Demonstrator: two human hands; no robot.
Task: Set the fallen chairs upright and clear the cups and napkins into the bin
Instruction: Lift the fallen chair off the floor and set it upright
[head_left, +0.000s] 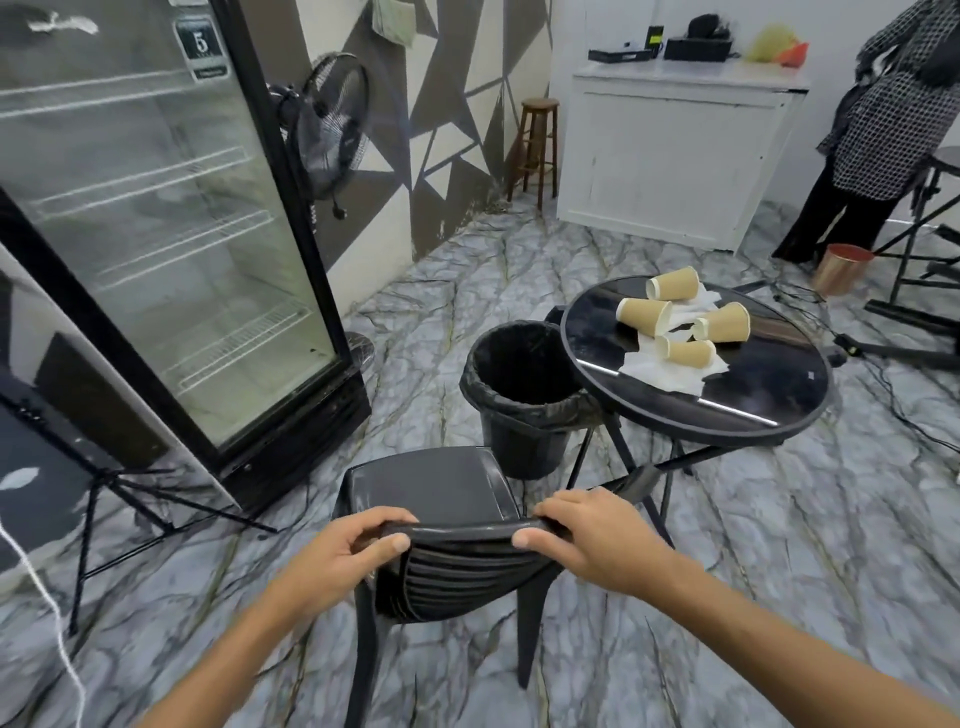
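A black plastic chair (431, 488) stands upright in front of me, its seat facing away. My left hand (358, 545) grips the left end of its top back rail, and my right hand (587, 535) grips the right end. Beyond it a black bin (519, 410) with a bag liner stands on the floor, touching the round black table (753, 400). On the table lie several tan paper cups (644, 314) on their sides among crumpled white napkins (660, 371). Part of another dark chair (555, 315) shows behind the table.
A tall glass-door fridge (171, 234) stands at the left with a fan (327, 124) behind it. A tripod stand (104, 499) is at the near left. A wooden stool (535, 145), white counter (670, 156), a person (883, 119), a copper bin (841, 267) and floor cables lie beyond.
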